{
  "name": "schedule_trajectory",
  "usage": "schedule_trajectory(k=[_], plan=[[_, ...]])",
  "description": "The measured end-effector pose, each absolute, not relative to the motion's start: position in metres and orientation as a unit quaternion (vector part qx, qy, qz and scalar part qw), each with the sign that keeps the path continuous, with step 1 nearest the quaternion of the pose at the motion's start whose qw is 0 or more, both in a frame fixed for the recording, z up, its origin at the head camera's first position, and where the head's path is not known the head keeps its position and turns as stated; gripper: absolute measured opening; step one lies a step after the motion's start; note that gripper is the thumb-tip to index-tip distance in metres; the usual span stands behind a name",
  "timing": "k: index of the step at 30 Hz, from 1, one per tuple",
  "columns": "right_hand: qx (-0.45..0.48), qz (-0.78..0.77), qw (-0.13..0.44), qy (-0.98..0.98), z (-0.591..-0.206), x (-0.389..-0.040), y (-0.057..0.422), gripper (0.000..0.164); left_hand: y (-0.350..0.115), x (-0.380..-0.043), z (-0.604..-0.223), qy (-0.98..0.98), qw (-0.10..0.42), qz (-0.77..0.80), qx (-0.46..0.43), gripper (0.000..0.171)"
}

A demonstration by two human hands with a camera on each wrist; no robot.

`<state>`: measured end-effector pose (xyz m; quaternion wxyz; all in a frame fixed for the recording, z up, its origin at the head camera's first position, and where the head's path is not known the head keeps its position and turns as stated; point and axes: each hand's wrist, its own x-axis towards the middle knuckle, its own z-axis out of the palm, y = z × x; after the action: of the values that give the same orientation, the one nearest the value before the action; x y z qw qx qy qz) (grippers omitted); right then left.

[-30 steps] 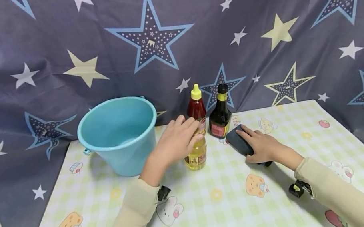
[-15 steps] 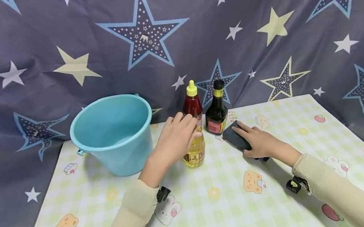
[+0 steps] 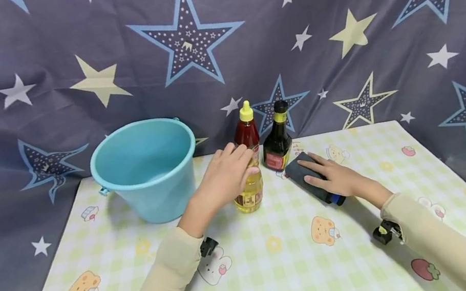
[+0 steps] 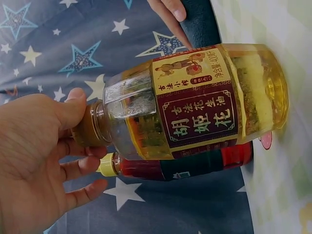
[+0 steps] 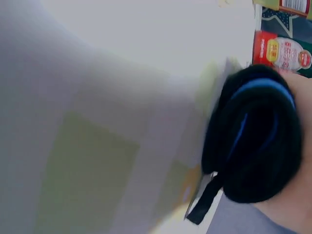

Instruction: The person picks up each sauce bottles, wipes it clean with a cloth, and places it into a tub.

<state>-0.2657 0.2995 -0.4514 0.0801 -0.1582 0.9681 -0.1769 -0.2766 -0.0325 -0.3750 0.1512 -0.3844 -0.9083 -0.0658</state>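
My left hand (image 3: 226, 175) pinches the brown cap (image 4: 85, 126) of an upright bottle of yellow peanut oil (image 3: 249, 199), thumb and index finger at the cap. In the left wrist view the oil bottle (image 4: 200, 102) appears sideways, its base at the tablecloth. My right hand (image 3: 334, 177) rests on a folded, rolled dark cloth (image 3: 296, 171) with blue showing at its near end, its fingers and thumb stretched over the top. The right wrist view shows the rolled end of the cloth (image 5: 258, 165), with part of the hand hidden behind it.
Behind the oil stand a red sauce bottle (image 3: 246, 133) with a yellow nozzle and a dark sauce bottle (image 3: 276, 147) with a black cap. A light blue bucket (image 3: 154, 203) stands at left. The checked tablecloth (image 3: 258, 286) meets a star-patterned curtain (image 3: 269, 30) at the back.
My right thumb has moved from the cloth's near side onto its top, and the fingers lie flatter, with more of the cloth showing. The left hand stays at the oil bottle's cap.
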Motion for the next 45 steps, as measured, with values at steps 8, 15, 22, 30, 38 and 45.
schedule_trajectory(k=[8,15,22,30,38,45], plan=[[-0.188,-0.184,0.039,0.964,-0.456,-0.266,0.298,0.068,-0.034,-0.277,-0.374,-0.906,0.154,-0.076,-0.388,0.032],[-0.201,-0.171,0.006,0.965,-0.457,-0.269,0.291,0.065,-0.034,-0.279,-0.37,-0.904,0.168,-0.066,-0.387,0.034],[-0.216,-0.17,-0.009,0.961,-0.458,-0.267,0.288,0.065,-0.03,-0.276,-0.369,-0.922,0.159,-0.045,-0.35,0.035],[-0.232,-0.204,-0.016,0.951,-0.457,-0.266,0.285,0.065,-0.027,-0.274,-0.372,-0.92,0.171,-0.037,-0.35,0.035],[-0.223,-0.231,-0.008,0.947,-0.455,-0.269,0.283,0.063,-0.031,-0.275,-0.373,-0.919,0.171,-0.041,-0.354,0.038],[-0.23,-0.21,-0.046,0.949,-0.445,-0.265,0.281,0.062,-0.033,-0.275,-0.372,-0.922,0.135,-0.053,-0.36,0.038]])
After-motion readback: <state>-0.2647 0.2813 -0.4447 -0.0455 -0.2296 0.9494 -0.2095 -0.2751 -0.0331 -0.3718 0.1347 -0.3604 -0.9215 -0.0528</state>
